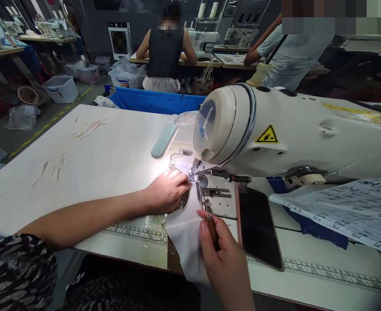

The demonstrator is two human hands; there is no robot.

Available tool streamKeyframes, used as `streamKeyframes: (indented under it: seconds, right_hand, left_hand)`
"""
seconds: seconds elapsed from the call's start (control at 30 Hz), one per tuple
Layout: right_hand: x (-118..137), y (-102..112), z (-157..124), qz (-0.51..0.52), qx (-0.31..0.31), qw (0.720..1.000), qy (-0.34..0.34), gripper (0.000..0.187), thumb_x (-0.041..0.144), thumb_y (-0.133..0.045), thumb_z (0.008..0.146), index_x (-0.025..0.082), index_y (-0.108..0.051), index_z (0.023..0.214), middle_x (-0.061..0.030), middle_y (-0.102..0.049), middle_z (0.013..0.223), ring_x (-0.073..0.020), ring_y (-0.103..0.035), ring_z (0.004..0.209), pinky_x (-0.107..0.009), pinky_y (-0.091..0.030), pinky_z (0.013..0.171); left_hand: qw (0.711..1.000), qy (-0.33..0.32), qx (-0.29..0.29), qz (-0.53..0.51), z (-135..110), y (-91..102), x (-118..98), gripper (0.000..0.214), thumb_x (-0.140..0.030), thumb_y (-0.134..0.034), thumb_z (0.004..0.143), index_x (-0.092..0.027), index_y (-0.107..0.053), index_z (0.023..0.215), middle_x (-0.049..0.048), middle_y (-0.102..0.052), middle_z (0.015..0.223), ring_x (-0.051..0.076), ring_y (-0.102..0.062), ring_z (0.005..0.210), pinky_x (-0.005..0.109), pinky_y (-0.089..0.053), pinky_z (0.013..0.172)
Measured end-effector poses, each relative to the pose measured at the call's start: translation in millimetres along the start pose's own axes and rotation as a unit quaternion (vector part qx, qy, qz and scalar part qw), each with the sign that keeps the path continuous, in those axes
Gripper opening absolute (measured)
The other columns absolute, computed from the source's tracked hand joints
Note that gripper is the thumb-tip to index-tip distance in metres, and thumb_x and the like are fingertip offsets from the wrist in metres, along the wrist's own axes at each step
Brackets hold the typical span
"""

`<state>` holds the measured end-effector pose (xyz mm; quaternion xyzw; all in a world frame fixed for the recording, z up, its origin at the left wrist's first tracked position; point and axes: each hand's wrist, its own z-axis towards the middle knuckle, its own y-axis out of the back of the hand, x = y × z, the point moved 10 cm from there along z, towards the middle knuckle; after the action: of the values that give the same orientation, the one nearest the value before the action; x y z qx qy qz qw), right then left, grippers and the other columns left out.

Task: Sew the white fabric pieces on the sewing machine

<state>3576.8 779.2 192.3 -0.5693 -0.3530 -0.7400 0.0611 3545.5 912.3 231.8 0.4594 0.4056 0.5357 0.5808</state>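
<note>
A cream sewing machine (274,134) stands on the white table (89,160), its lamp lighting the needle area. A piece of white fabric (184,233) runs from under the needle toward the table's front edge. My left hand (167,190) rests on the fabric just left of the needle, fingers pinched together on the cloth. My right hand (224,259) is closed round a thin tool with a brown wooden handle (212,231), whose metal tip points up toward the presser foot.
A dark phone (258,226) lies right of the needle plate. Printed papers (345,211) lie at the right. A measuring scale (138,233) runs along the front edge. Behind are a blue bin (151,101), two people at benches and plastic crates (61,88).
</note>
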Motion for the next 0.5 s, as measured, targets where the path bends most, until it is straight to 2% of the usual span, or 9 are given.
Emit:
streamKeyframes:
  seconds: [0.1, 0.2, 0.33, 0.43, 0.5]
  right_hand:
    - [17.6, 0.3, -5.0, -0.038, -0.017, 0.996, 0.084, 0.035, 0.044, -0.048, 0.096, 0.023, -0.07, 0.112, -0.0049, -0.078, 0.109, -0.0218, -0.075, 0.094, -0.029, -0.061, 0.077]
    - [41.4, 2.8, -17.0, -0.059, -0.066, 0.983, 0.162, 0.028, 0.036, -0.047, 0.099, 0.024, -0.067, 0.114, -0.0031, -0.078, 0.109, -0.0197, -0.075, 0.095, -0.027, -0.06, 0.077]
    - [82.0, -3.3, -36.4, -0.081, -0.082, 0.949, 0.294, 0.025, 0.024, -0.044, 0.1, 0.022, -0.061, 0.118, -0.0025, -0.077, 0.097, -0.015, -0.075, 0.082, -0.022, -0.058, 0.07]
    - [98.9, -9.1, -46.2, -0.078, -0.071, 0.932, 0.346, 0.027, 0.017, -0.041, 0.099, 0.018, -0.057, 0.12, -0.0034, -0.075, 0.091, -0.0127, -0.073, 0.077, -0.02, -0.058, 0.069]
    - [101.6, -11.2, -51.2, -0.081, -0.071, 0.927, 0.359, 0.028, 0.014, -0.041, 0.099, 0.016, -0.056, 0.122, -0.0052, -0.076, 0.094, -0.0132, -0.073, 0.081, -0.02, -0.058, 0.071]
  left_hand:
    - [1.0, -0.002, -0.014, -0.021, -1.2, 0.3, 1.7, 0.032, -0.017, -0.044, 0.091, -0.011, -0.066, 0.114, 0.0143, -0.064, 0.11, 0.024, -0.057, 0.092, 0.039, -0.052, 0.077]
    - [0.999, -0.003, -0.026, -0.044, -0.6, 2.9, 2.3, 0.036, -0.015, -0.049, 0.086, -0.008, -0.065, 0.117, 0.015, -0.063, 0.111, 0.025, -0.058, 0.096, 0.039, -0.052, 0.08]
    - [1.0, 0.004, 0.01, -0.011, 7.4, 0.6, -1.2, 0.027, -0.021, -0.051, 0.086, -0.008, -0.067, 0.102, 0.0147, -0.063, 0.1, 0.026, -0.058, 0.09, 0.038, -0.051, 0.079]
    - [0.998, 0.01, 0.048, 0.033, 15.1, -4.3, -4.7, 0.02, -0.02, -0.049, 0.091, -0.01, -0.067, 0.091, 0.013, -0.064, 0.09, 0.025, -0.058, 0.084, 0.037, -0.049, 0.077]
    - [0.998, 0.033, 0.041, 0.038, 18.3, -3.4, -1.9, 0.017, -0.016, -0.05, 0.091, -0.012, -0.066, 0.09, 0.0119, -0.066, 0.089, 0.024, -0.059, 0.085, 0.034, -0.049, 0.073]
